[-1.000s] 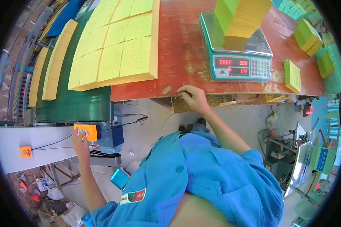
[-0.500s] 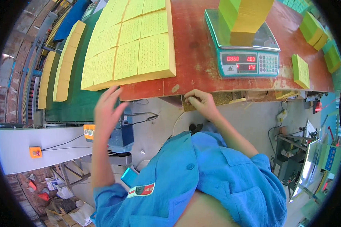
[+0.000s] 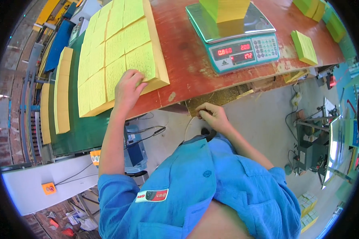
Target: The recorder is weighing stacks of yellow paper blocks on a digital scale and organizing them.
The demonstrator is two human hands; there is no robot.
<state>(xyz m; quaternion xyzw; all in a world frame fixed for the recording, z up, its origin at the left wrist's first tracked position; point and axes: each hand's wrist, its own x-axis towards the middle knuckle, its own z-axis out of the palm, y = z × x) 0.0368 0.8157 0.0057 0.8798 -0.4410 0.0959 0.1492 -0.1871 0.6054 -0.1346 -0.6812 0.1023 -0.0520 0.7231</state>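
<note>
A large block of yellow paper stacks, printed on top and set side by side in rows, lies at the table's left. My left hand is at its near edge, with fingers curled and thumb drawn in on the nearest stack of yellow paper. How many sheets it grips is hidden. My right hand hangs just in front of the table edge, thumb and fingertips pressed together. Whatever is in that pinch, if anything, is too small to make out.
A teal digital scale with lit red digits bears a yellow paper block. Another paper block lies right of it on the red tabletop. Long yellow paper rows stand on the green surface at left.
My left hand has moved up onto the paper stack, its spread fingers now curled. My right hand keeps its pinch. The whole view has shifted, with the table now tilted in it.
</note>
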